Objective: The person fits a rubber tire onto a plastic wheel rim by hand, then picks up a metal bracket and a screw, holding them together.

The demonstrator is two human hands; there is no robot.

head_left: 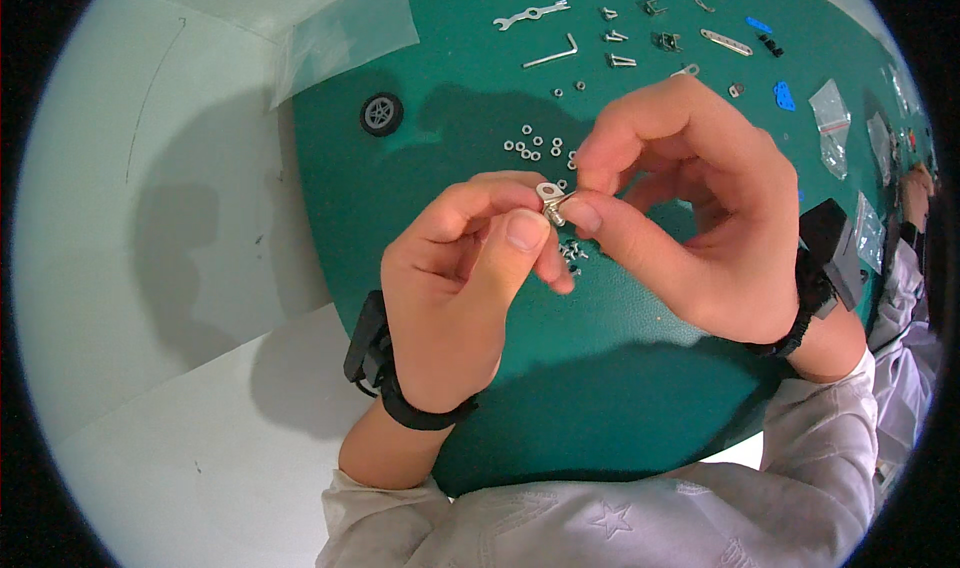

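Over the green mat, my left hand [455,258] pinches a small silvery metal bracket [549,192] with a round hole between thumb and fingers. My right hand [700,218] meets it from the other side, thumb and forefinger closed at the bracket's edge, where a bit of shiny metal shows, perhaps a screw or nut. My fingertips hide most of that piece. Just beyond the hands lie several loose nuts [521,148]. A small heap of screws [574,252] sits below the fingertips, partly covered by my left hand.
A wheel [381,114] lies at the left, near a clear plastic sheet [350,33]. Farther back are a flat wrench [531,14], a hex key [552,52], bolts [620,61] and a perforated strip [726,42]. Blue parts [784,95] and plastic bags [830,118] lie right; another person's hand [916,193] shows beyond.
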